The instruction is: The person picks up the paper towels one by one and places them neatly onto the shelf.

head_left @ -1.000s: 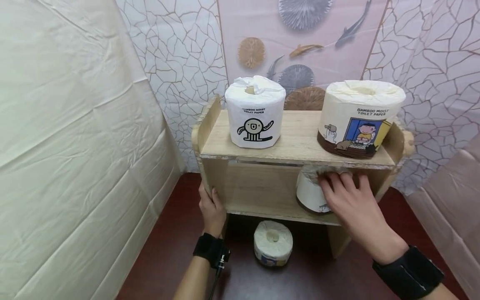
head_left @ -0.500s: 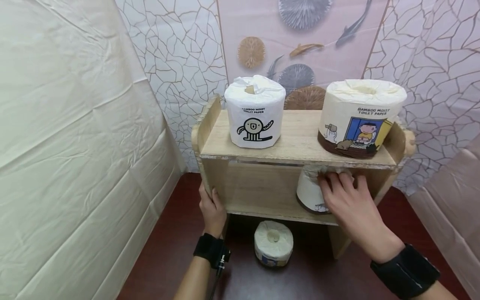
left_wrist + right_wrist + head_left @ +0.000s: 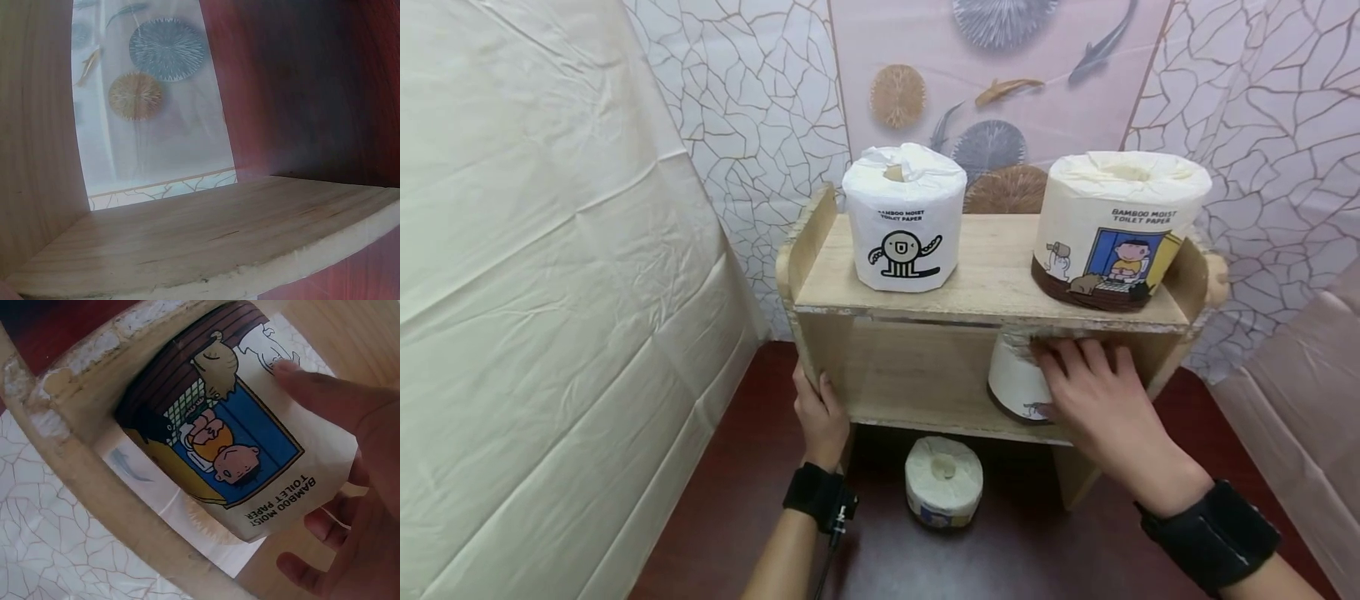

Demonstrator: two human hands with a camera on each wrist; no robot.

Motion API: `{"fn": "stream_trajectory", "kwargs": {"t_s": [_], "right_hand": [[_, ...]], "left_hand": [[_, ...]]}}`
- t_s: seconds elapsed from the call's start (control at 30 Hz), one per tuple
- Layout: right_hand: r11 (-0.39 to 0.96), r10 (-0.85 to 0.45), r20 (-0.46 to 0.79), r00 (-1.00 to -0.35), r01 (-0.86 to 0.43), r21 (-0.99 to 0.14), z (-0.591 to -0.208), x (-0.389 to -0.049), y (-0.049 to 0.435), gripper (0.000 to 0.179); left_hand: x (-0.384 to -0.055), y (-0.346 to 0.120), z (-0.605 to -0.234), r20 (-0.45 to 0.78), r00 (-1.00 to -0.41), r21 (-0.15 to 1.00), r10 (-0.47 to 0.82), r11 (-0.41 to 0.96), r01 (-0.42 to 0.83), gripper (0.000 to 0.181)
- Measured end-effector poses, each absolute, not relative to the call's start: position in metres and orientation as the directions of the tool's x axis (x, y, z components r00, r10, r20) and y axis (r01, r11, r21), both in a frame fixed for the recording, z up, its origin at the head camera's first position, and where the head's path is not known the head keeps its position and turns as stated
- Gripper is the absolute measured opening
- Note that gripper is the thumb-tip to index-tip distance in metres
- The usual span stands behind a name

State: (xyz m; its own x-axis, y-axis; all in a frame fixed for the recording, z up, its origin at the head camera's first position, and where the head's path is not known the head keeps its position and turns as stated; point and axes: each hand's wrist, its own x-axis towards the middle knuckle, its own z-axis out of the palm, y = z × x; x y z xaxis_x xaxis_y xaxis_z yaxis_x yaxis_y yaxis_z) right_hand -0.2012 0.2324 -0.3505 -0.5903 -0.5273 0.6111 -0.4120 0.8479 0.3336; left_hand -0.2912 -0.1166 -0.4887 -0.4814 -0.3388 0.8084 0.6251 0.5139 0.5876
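Note:
A two-tier wooden shelf stands on a dark red-brown table. My left hand grips its left side panel, thumb on the near side. On the middle board, toward the right, sits a wrapped toilet paper roll. My right hand holds this roll, fingers curled over its top. In the right wrist view the thumb lies against the printed front of the toilet paper roll. The hand hides much of that roll in the head view.
On the top board stand a white toilet paper roll at left and a larger cream toilet paper roll at right. Another toilet paper roll sits on the table under the shelf. Draped cloth hangs at the sides.
The head view has shifted slightly. Both hands keep their places, the left on the side panel and the right on the middle-board roll, which stays nearly still.

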Motion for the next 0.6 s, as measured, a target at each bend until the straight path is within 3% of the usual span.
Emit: {"fn": "stream_trajectory", "kwargs": {"t_s": [0.6], "right_hand": [[0.838,-0.53,0.615,-0.583,-0.469,0.278,-0.35,-0.197,0.249,0.107]], "left_hand": [[-0.29,-0.118,-0.489,0.789,-0.517,0.612,-0.332,0.5,0.612,0.048]]}}
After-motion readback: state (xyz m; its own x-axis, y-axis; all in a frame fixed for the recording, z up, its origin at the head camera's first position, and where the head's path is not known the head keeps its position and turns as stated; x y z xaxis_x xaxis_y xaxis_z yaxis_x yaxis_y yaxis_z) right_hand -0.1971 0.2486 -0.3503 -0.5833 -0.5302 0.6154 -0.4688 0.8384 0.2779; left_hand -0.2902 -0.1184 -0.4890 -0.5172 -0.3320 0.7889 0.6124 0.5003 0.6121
